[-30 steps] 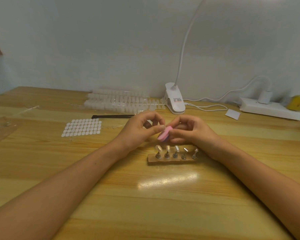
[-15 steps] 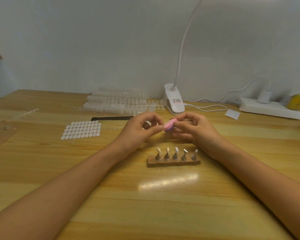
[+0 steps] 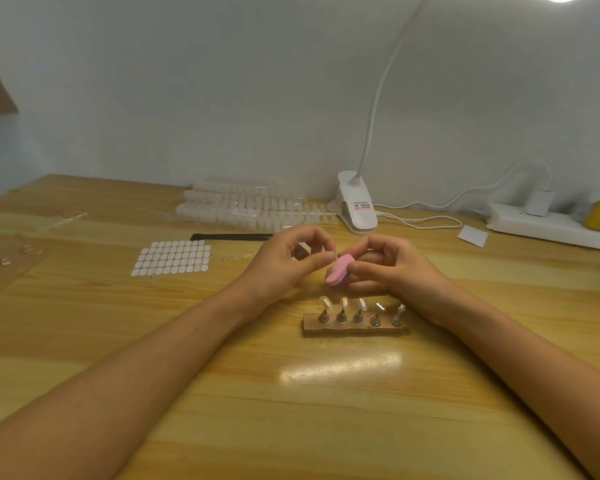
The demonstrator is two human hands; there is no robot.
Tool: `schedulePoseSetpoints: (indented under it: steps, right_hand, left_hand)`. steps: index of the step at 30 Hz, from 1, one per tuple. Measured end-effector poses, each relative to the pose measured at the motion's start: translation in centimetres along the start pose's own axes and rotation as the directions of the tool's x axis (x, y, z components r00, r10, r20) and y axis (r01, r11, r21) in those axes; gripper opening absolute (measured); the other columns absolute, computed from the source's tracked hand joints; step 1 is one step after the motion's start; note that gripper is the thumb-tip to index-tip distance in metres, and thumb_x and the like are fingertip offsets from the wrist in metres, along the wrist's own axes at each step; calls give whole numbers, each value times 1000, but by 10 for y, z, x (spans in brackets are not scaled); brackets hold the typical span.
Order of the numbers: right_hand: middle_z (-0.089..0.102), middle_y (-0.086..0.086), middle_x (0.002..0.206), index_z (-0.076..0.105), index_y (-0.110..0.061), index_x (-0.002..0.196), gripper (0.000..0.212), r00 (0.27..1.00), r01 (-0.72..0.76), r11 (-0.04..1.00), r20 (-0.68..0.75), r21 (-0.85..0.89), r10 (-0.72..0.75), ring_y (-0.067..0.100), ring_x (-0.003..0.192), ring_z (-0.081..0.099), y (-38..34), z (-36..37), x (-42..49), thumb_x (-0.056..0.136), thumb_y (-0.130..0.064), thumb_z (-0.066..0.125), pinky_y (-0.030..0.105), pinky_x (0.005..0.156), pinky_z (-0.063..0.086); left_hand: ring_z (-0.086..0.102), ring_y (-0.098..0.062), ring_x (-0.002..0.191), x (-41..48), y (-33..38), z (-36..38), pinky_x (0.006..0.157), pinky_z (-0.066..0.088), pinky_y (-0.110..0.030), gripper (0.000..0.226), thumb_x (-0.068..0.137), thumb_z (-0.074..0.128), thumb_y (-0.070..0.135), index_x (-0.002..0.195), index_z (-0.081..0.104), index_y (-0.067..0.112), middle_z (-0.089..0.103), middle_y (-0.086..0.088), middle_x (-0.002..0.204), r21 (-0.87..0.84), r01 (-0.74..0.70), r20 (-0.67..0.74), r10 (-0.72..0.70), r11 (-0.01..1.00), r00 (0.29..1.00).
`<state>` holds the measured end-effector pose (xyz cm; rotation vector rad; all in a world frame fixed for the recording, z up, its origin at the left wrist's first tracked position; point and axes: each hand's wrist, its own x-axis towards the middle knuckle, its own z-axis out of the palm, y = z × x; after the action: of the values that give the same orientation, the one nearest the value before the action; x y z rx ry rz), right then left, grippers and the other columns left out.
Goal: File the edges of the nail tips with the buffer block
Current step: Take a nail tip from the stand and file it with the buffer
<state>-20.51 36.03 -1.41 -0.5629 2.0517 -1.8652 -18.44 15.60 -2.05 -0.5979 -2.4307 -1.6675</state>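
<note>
Glossy wooden table [image 3: 291, 410], rounded pink buffer block [image 3: 339, 270]

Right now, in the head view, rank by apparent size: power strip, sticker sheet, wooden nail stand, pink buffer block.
1. power strip, largest, though farthest back.
2. sticker sheet and wooden nail stand: too alike to rank.
3. pink buffer block, smallest, partly hidden by the right hand.
</note>
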Motion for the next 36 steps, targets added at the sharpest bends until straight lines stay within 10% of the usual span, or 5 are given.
schedulePoseSetpoints:
  steps: [18,21,26,30,36]
  right_hand:
    - [75,17,102,57,6,112,28,977,65,981,-214,184,-25,28,95,74,1,-7,0,88,-7,65,31,77,62]
    - [76,5,100,61,2,105,22,983,85,986,-151,-144,-107,20,97,73,5,-7,-2,88,-7,71,30,81,61]
    - [65,-15,106,68,-35,102,26,960,114,618,-74,-778,-270,2,101,51,-8,-15,-7,81,-26,80,23,81,44]
    - [63,-7,103,62,-25,121,42,810,452,438,151,-777,-567,2,89,56,-34,-10,-14,80,-27,73,13,70,47]
    - [70,1,95,76,-11,98,20,783,431,281,201,-858,-588,8,85,62,-54,13,-17,81,-20,77,16,66,52]
  left_hand:
    - [48,2,71,0,-1,1,66,43,-12,5,89,66,22,85,66,26,59,7,86,24,-18,25,17,1000,1000]
    - [51,0,75,1,-3,0,69,44,-14,4,87,68,27,83,68,28,63,8,88,5,11,-14,-11,1000,1000]
    - [56,2,76,-2,2,-1,70,44,-10,6,80,72,33,80,70,28,67,15,80,-61,50,-56,-54,997,997]
    - [58,9,74,-1,12,1,67,40,-2,3,82,72,26,80,70,28,69,16,78,-54,38,-44,-40,998,998]
    - [64,5,86,-2,30,-3,75,42,-12,9,86,64,29,89,71,23,73,12,87,-162,118,23,-116,980,993]
